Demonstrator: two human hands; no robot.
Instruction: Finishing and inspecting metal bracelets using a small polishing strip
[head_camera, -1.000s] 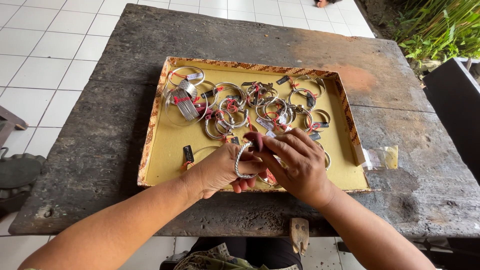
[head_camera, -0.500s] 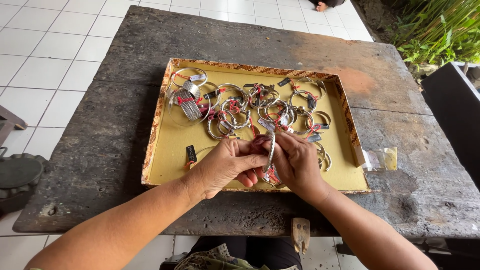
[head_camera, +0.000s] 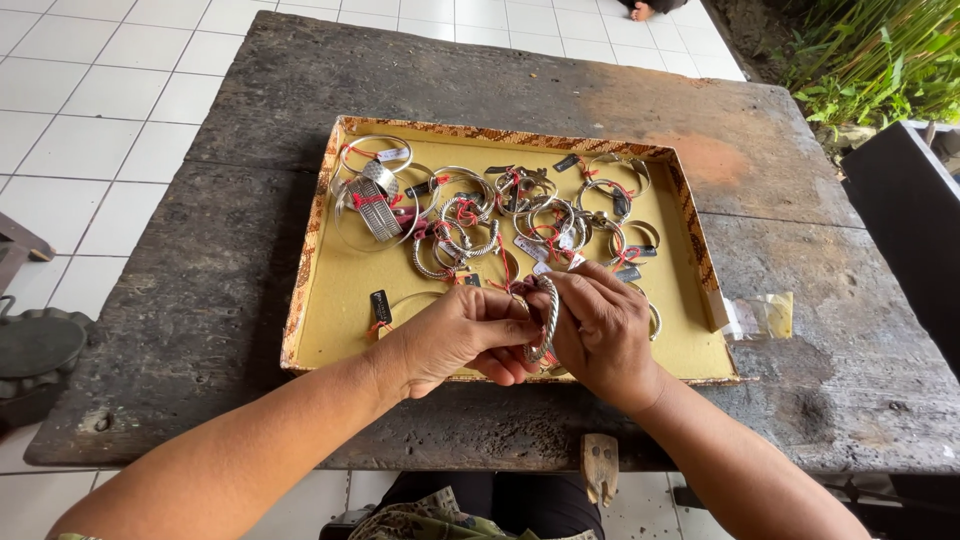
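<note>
Pinching from the left: left hand (head_camera: 455, 335) has fingertips pressed together on the near side of a twisted silver bangle (head_camera: 547, 322), held upright between both hands just above the front edge of the yellow tray (head_camera: 340, 300). Right hand (head_camera: 605, 330) curls closed around its far side. Looks like rigid metal, light, smooth and likely slippery; best held across the band's edges. More bangles (head_camera: 470, 215) lie beyond the grip.

Small dark rectangular tags (head_camera: 380, 305) on red strings are being seen scattered inside the shallow yellow box (head_camera: 330, 300), with white ones (head_camera: 530, 247) near its middle, while a crumpled clear packet (head_camera: 765, 315) is lying just outside its right edge on the table (head_camera: 200, 300).
</note>
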